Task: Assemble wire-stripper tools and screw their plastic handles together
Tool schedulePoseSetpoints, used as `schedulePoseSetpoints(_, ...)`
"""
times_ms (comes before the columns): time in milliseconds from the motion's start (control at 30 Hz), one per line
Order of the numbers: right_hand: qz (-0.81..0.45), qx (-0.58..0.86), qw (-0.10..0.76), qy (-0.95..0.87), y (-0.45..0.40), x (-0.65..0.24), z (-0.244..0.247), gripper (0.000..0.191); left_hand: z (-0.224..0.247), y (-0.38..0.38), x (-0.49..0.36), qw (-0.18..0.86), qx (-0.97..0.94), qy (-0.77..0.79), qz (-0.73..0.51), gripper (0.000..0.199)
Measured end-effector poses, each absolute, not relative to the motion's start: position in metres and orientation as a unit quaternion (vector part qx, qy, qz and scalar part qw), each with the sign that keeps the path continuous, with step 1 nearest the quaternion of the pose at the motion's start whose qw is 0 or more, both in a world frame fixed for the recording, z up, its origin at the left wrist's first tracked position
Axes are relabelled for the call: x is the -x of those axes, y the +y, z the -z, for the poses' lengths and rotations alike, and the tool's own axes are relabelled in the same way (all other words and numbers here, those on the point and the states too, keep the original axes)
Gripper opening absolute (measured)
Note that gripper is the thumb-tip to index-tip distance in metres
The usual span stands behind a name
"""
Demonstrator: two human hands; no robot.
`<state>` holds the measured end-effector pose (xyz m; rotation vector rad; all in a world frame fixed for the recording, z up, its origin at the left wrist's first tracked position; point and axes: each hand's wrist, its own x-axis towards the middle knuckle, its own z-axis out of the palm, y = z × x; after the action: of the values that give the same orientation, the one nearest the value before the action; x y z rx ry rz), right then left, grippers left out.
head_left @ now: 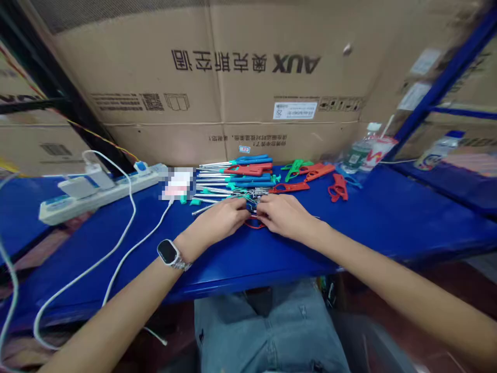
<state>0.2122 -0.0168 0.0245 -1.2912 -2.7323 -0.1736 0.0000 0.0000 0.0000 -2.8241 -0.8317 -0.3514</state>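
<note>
My left hand (229, 215), with a watch on its wrist, has its fingers bent inward beside the small metal parts (256, 192). My right hand (281, 213) meets it from the other side, fingertips pressed together. What either hand pinches is too small to name. A red loop-shaped piece (254, 224) shows between and below the fingers. Just beyond lie several metal rods with blue handles (254, 180) and a red handle piece (248, 169). Another red piece (289, 187) lies past my right hand.
On the blue table (217, 269), a power strip (104, 194) with white cables lies left. Green (295, 168), orange (318, 171) and red pieces (338, 187) lie right, near a bottle (356, 154) and a cup (378, 151). A cardboard wall (248, 103) stands behind.
</note>
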Motion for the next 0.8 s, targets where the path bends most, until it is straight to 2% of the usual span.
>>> schedulePoseSetpoints(467,0.013,0.439,0.079,-0.895,-0.018,-0.214,-0.021,0.018,0.001,0.003,0.003,0.04,0.948,-0.288,0.129,0.035)
schedulePoseSetpoints(700,0.013,0.413,0.064,-0.908,-0.015,-0.216,-0.021,0.022,0.004,0.011,0.007,-0.055,0.939,-0.302,0.155,0.027)
schedulePoseSetpoints(800,0.006,0.383,0.068,-0.921,-0.012,-0.22,-0.019,0.023,0.003,0.013,0.007,-0.062,0.939,-0.3,0.153,0.027)
